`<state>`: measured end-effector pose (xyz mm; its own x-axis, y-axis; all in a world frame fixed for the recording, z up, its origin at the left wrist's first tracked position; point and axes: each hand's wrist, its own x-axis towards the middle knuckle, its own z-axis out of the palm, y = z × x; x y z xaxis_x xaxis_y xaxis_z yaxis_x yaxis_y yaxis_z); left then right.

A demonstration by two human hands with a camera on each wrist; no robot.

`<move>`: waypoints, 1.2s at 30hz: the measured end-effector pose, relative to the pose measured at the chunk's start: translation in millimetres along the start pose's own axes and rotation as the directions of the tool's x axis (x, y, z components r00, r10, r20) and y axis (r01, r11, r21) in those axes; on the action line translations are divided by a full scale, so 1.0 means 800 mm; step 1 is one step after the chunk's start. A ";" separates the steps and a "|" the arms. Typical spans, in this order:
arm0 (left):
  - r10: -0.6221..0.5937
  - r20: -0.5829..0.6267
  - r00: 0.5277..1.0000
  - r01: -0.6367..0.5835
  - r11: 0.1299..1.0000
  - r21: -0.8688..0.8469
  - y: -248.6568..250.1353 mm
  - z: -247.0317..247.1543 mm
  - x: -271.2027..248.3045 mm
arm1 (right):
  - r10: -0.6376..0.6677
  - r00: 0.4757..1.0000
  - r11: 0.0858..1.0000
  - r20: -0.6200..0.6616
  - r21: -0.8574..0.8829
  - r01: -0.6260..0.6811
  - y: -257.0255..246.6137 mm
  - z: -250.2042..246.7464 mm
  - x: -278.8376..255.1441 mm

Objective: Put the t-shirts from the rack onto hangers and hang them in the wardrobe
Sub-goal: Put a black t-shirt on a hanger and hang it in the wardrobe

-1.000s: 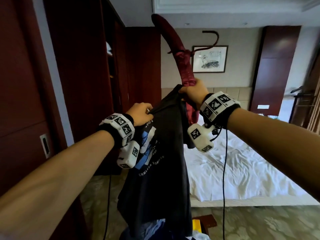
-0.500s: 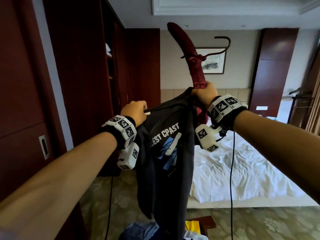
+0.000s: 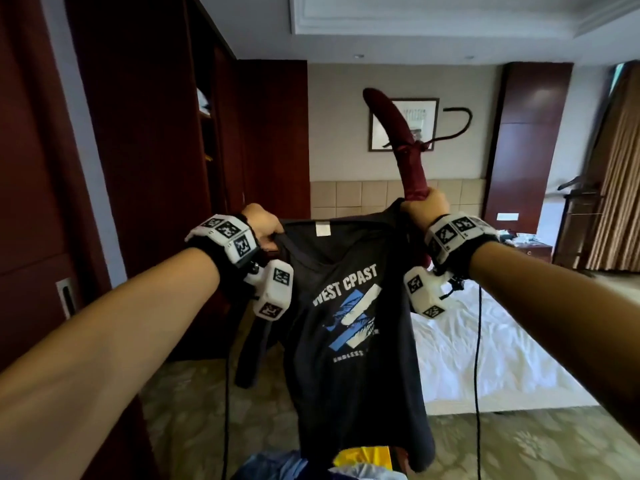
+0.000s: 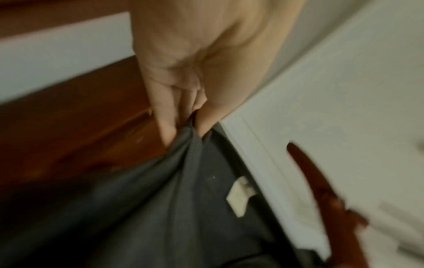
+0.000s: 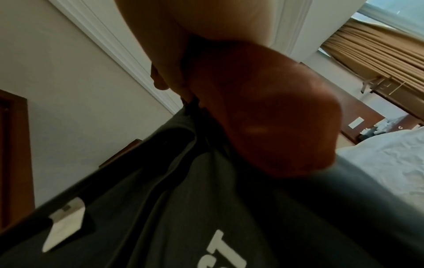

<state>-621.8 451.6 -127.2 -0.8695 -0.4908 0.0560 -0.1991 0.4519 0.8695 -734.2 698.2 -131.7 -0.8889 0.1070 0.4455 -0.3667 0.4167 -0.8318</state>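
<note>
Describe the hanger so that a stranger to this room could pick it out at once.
Find the framed picture on the far wall above the bed; the hanger rises in front of it. The right hand grips its lower end together with the dark t-shirt. It alone is dark red, thick and curved, with a thin black hook.

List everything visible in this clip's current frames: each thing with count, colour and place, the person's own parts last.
t-shirt: one, dark grey with a white and blue print, held up by its neck between the hands.
hanger: one, dark red wood with a dark hook, standing up from the right hand.
wardrobe: one, dark red-brown, on the left.
bed: one, white sheets, on the right behind the shirt.
framed picture: one, dark frame, on the far wall.
curtain: one, tan, far right.
clothes pile: several, blue, yellow and white, bottom edge.
left hand: grips the shirt's neck edge.
right hand: grips the hanger and the shirt.
</note>
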 end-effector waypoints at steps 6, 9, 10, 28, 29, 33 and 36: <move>-0.116 0.345 0.932 0.228 0.925 -0.304 0.020 0.005 -0.015 | 0.019 1.000 0.994 -0.006 0.110 -0.018 0.033 -0.003 -0.001; -0.109 0.313 0.944 0.227 0.899 -0.374 0.031 0.007 -0.005 | 0.001 1.000 0.960 -0.002 0.280 0.000 0.047 -0.004 -0.003; -0.103 0.302 0.948 0.216 0.903 -0.371 0.033 0.011 -0.003 | 0.021 0.999 0.940 0.025 0.340 -0.028 0.051 -0.007 -0.003; -0.115 0.255 0.960 0.164 0.970 -0.179 0.027 0.049 0.012 | -0.037 0.900 0.506 0.433 0.785 -0.357 -0.002 0.038 -0.048; -0.109 0.235 0.966 0.149 0.976 -0.160 0.027 0.047 0.012 | -0.061 0.895 0.460 0.443 0.808 -0.368 -0.012 0.043 -0.052; -0.091 0.199 0.976 0.106 0.992 -0.066 0.018 0.042 0.016 | -0.117 0.901 0.312 0.418 0.877 -0.366 -0.046 0.056 -0.061; -0.078 0.180 0.981 0.078 0.997 0.003 0.010 0.041 0.020 | -0.116 0.927 0.236 0.356 0.917 -0.323 -0.063 0.067 -0.060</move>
<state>-651.9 471.7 -135.0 -0.9185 -0.3822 -0.1010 -0.2681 0.4145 0.8697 -687.9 623.4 -129.0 -0.8792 -0.2710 0.3918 -0.0512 -0.7639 -0.6433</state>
